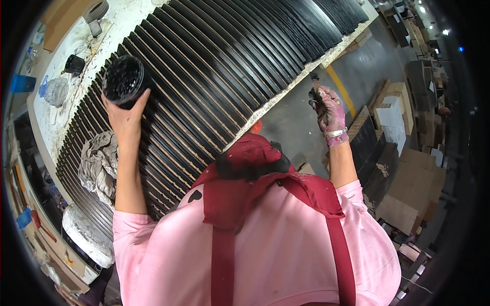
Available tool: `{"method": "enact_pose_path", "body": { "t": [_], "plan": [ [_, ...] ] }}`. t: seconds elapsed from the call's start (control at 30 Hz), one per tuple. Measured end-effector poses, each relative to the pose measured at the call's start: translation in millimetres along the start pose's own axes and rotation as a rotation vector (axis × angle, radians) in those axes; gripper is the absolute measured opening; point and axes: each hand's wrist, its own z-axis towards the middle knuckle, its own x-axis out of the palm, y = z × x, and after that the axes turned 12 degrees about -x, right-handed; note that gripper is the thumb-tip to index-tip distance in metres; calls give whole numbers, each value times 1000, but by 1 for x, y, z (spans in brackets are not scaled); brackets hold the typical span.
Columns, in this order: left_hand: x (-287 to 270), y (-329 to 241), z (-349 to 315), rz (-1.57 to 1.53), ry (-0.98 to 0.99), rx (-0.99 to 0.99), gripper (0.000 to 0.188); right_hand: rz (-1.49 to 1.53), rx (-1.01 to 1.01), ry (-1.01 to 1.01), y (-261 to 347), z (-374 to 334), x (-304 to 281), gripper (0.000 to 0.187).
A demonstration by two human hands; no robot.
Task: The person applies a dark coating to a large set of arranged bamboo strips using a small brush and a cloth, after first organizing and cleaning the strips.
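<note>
My bare left hand [124, 113] grips a round black container [122, 76] from the near side, thumb and fingers spread round its wall. Wet-looking black stuff shows inside it. The container is held over long black strips [204, 76], laid side by side across a white table [48, 115]; tan gaps or edges show between many of them. Off the table's right edge, my right hand [331, 109], in a stained pink glove, is closed on a small brush [316, 81] with a dark tip. Its handle is mostly hidden by the fingers.
A crumpled grey rag [99, 163] lies on the strips at left. Beyond are a clear plastic bag [56, 92], a small black cup [75, 65] and a roll [95, 10]. Cardboard boxes [416, 183] and stacked panels [357, 135] stand on the floor at right.
</note>
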Motion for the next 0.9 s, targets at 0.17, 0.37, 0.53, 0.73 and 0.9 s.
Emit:
{"method": "enact_pose_path", "body": {
  "t": [0.17, 0.37, 0.53, 0.73, 0.9],
  "plan": [
    [-7, 22, -8, -1, 59, -58, 82, -408, -103, 215, 14, -19, 15, 17],
    [-5, 25, -10, -33, 81, -24, 74, -567, -87, 343, 0, -61, 41, 16],
    [-6, 17, -13, -34, 96, -18, 73, -626, -190, 380, -12, -68, 48, 18],
    [-6, 18, -12, -8, 89, -10, 75, -697, -207, 294, -20, -62, 45, 21],
    [-4, 24, -10, -2, 35, 46, 75, -734, -257, 234, -17, -71, 45, 19]
  ]
}}
